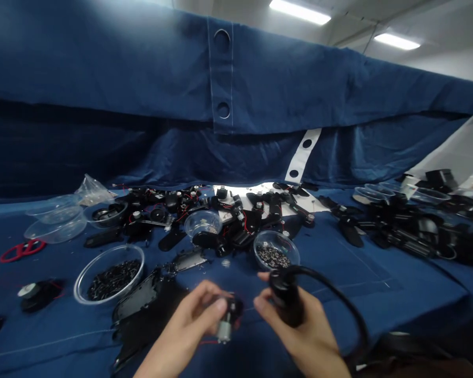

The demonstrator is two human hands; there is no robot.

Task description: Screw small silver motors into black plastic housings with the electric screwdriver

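My left hand (193, 320) is closed on a small black part with a silver motor (224, 331), and a red wire trails below it. Fingers and thumb pinch it from the left; blur hides its finer shape. Beside it, my right hand (309, 333) wraps round a black corded electric screwdriver (286, 296). Its thick cable (339, 294) arcs away to the right; its tip is not visible. The two hands are apart, both above the blue cloth (331, 273). Just beyond the right hand stands a clear bowl of small metal pieces (274, 256).
A clear bowl (79, 286) with black screw-like pieces stands left, near black housing parts (150, 310). Red-handled scissors (22, 250) lie far left. Several black motor assemblies (240, 236) crowd the back. More black parts (418, 231) pile up right. A blue curtain (142, 79) hangs behind.
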